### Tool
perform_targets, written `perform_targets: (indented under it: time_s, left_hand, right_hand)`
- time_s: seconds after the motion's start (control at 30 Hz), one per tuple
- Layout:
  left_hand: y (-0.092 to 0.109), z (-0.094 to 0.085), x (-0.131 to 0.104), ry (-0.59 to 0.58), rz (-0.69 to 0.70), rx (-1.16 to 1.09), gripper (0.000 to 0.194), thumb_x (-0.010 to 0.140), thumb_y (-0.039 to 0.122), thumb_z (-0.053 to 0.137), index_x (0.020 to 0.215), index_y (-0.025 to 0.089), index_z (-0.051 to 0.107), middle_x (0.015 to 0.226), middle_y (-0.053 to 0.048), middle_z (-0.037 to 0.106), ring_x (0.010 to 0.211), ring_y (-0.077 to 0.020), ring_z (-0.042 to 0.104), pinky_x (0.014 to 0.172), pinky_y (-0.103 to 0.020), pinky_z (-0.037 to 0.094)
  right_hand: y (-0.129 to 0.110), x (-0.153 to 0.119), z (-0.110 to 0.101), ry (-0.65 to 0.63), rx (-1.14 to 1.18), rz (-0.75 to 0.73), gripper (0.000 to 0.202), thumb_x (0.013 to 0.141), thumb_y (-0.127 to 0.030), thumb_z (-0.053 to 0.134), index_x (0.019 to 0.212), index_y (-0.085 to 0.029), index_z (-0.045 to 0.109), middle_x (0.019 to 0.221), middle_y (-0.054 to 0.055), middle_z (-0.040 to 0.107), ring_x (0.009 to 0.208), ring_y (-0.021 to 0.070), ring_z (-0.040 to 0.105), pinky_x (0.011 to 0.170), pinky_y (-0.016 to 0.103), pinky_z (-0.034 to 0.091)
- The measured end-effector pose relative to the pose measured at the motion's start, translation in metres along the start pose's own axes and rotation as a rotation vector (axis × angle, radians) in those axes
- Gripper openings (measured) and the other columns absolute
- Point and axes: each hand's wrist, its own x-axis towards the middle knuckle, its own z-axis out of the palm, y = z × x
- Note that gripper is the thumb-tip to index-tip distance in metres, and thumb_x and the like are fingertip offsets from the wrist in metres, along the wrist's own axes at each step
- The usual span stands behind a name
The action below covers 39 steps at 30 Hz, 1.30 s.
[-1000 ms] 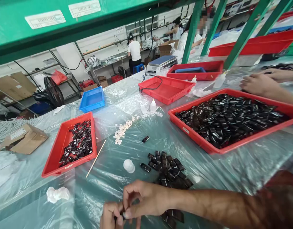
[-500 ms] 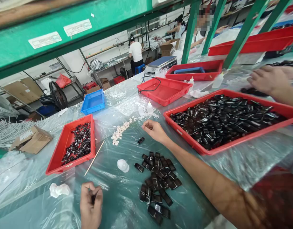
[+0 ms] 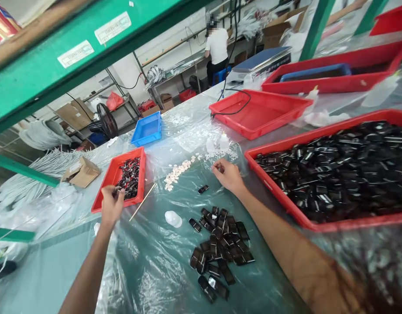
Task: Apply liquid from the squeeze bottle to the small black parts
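The left hand [image 3: 111,206] reached over the small red tray [image 3: 102,192] at centre left, fingers pinched on a black piece; the right hand [image 3: 227,175], loosely curled, touched white bits [image 3: 177,171]; a loose black pile [image 3: 220,244] at lower centre remained unprocessed.

Glossy black plastic pieces [image 3: 220,244] are heaped on clear, wrinkled plastic sheeting [image 3: 161,266]; at ten o'clock, a smooth red plastic tray [image 3: 104,192] is seen.
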Motion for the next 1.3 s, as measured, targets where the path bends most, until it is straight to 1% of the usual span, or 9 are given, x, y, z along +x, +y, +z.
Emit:
perform_targets:
  time_s: [0.1, 0.2, 0.3, 0.47, 0.63, 0.8, 0.9, 1.13, 1.3]
  left_hand:
    - [-0.007, -0.006, 0.053, -0.060, -0.018, 0.086, 0.049, 0.092, 0.043, 0.079, 0.122, 0.015, 0.052, 0.119, -0.011, 0.065, 0.105, -0.0267, 0.069, 0.110, -0.058, 0.061]
    - [0.000, -0.007, 0.067, -0.084, 0.021, 0.134, 0.052, 0.096, 0.044, 0.078, 0.128, 0.010, 0.055, 0.135, -0.020, 0.061, 0.133, -0.0360, 0.060, 0.130, -0.071, 0.042]
    - [0.020, 0.000, 0.036, -0.125, 0.089, 0.129, 0.044, 0.106, 0.048, 0.066, 0.130, 0.012, 0.059, 0.136, -0.019, 0.066, 0.139, -0.0382, 0.059, 0.130, -0.071, 0.042]
    - [0.046, 0.012, -0.063, -0.166, 0.131, 0.066, 0.044, 0.108, 0.046, 0.063, 0.143, 0.021, 0.058, 0.143, -0.016, 0.071, 0.136, -0.0358, 0.070, 0.124, -0.062, 0.054]
    - [0.042, 0.016, -0.133, -0.007, 0.003, -0.045, 0.041, 0.105, 0.050, 0.062, 0.139, 0.028, 0.057, 0.134, -0.013, 0.073, 0.125, -0.0355, 0.076, 0.114, -0.061, 0.063]
    - [0.030, 0.015, -0.139, 0.104, -0.116, -0.117, 0.042, 0.107, 0.058, 0.054, 0.137, 0.029, 0.052, 0.120, -0.010, 0.074, 0.113, -0.0309, 0.077, 0.109, -0.057, 0.065]
    - [0.029, 0.016, -0.136, 0.098, -0.139, -0.138, 0.044, 0.107, 0.059, 0.057, 0.135, 0.026, 0.052, 0.115, -0.009, 0.074, 0.108, -0.0292, 0.077, 0.108, -0.054, 0.065]
    - [0.042, 0.012, -0.140, 0.052, -0.087, -0.098, 0.034, 0.107, 0.055, 0.061, 0.124, 0.026, 0.062, 0.117, -0.010, 0.077, 0.115, -0.0319, 0.078, 0.111, -0.056, 0.063]
    - [0.067, 0.008, -0.153, 0.067, 0.010, -0.098, 0.022, 0.103, 0.045, 0.069, 0.119, 0.030, 0.064, 0.111, -0.007, 0.078, 0.112, -0.0324, 0.078, 0.109, -0.061, 0.064]
  right_hand:
    - [0.003, 0.001, 0.001, 0.004, -0.005, 0.004, 0.010, 0.098, -0.027, 0.066, 0.090, -0.022, 0.064, 0.088, 0.009, 0.078, 0.069, 0.0167, 0.060, 0.077, 0.034, 0.046]
    - [0.004, 0.002, 0.001, 0.008, -0.017, 0.009, 0.009, 0.098, -0.025, 0.066, 0.090, -0.022, 0.064, 0.088, 0.009, 0.079, 0.069, 0.0170, 0.061, 0.076, 0.034, 0.045]
    - [0.004, 0.002, 0.000, -0.012, -0.040, 0.001, 0.007, 0.098, -0.022, 0.064, 0.092, -0.021, 0.066, 0.091, 0.010, 0.080, 0.072, 0.0170, 0.062, 0.078, 0.033, 0.045]
    - [0.004, 0.002, -0.001, -0.158, -0.075, -0.065, 0.011, 0.099, -0.024, 0.068, 0.094, -0.019, 0.076, 0.098, 0.007, 0.082, 0.075, 0.0158, 0.062, 0.081, 0.032, 0.046]
    - [0.003, 0.003, -0.002, -0.373, -0.108, -0.092, 0.014, 0.091, -0.035, 0.086, 0.086, -0.022, 0.085, 0.097, 0.003, 0.078, 0.073, 0.0141, 0.057, 0.077, 0.031, 0.044]
    - [-0.004, 0.004, -0.011, -0.499, -0.153, -0.081, 0.017, 0.091, -0.031, 0.086, 0.098, -0.017, 0.090, 0.109, 0.006, 0.075, 0.075, 0.0098, 0.052, 0.077, 0.031, 0.040]
    - [-0.010, 0.004, -0.015, -0.551, -0.180, -0.081, 0.012, 0.089, -0.027, 0.087, 0.090, -0.014, 0.087, 0.109, 0.007, 0.074, 0.077, 0.0096, 0.053, 0.076, 0.030, 0.040]
    - [-0.020, 0.001, -0.015, -0.575, -0.163, -0.074, 0.019, 0.094, -0.024, 0.081, 0.078, -0.021, 0.071, 0.072, -0.001, 0.069, 0.063, 0.0141, 0.055, 0.067, 0.031, 0.041]
    - [-0.066, -0.030, -0.007, -0.519, -0.013, -0.209, 0.007, 0.099, -0.026, 0.075, 0.094, -0.025, 0.070, 0.089, 0.002, 0.078, 0.081, 0.0192, 0.071, 0.078, 0.033, 0.055]
